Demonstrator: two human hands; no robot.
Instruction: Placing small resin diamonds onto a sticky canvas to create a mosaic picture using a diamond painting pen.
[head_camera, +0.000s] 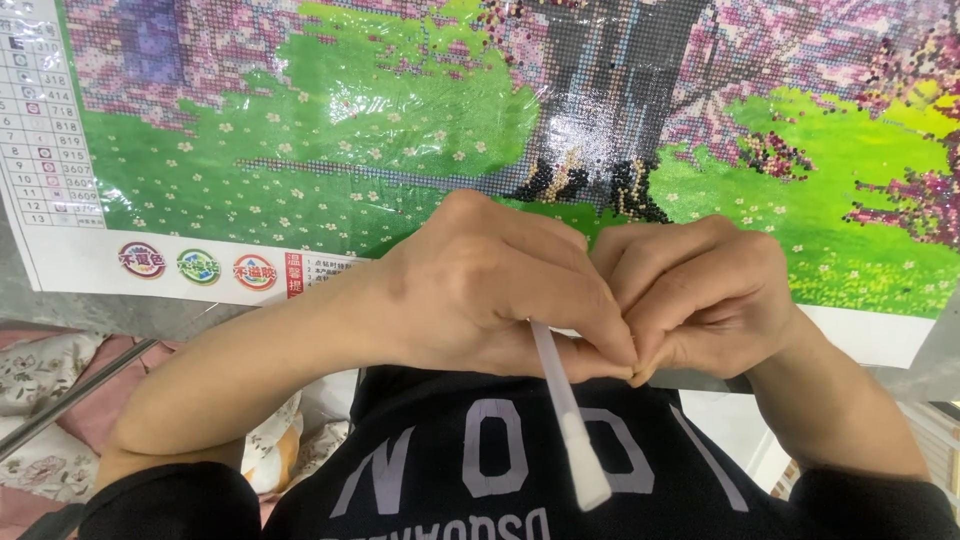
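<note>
We find the left hand (480, 290) curled nearly closed, its fingertips pinched together at the point where they meet those of the right hand (700, 295). A white pen-like stick (565, 410) runs out from under the left hand's fingers and slants toward five o'clock, its thicker white end hanging free over the dark shirt (480, 460). The left hand has hold of the stick's upper end; the exact grip is hidden by the fingers. The right hand is likewise curled tight, fingers folded in, thumb and forefinger pressed against the left fingertips. We cannot tell whether it pinches anything small there.

Both hands sit just in front of the lower edge of a diamond-painting canvas (400, 130), which spreads at twelve o'clock. It shows green grass, pink blossom and a dark tree trunk (610, 90), part beaded and glinting under a clear film. A symbol chart (45, 120) runs down its edge at ten o'clock, with round coloured stickers (198, 266) beneath. At eight o'clock lies floral bedding (40, 370).
</note>
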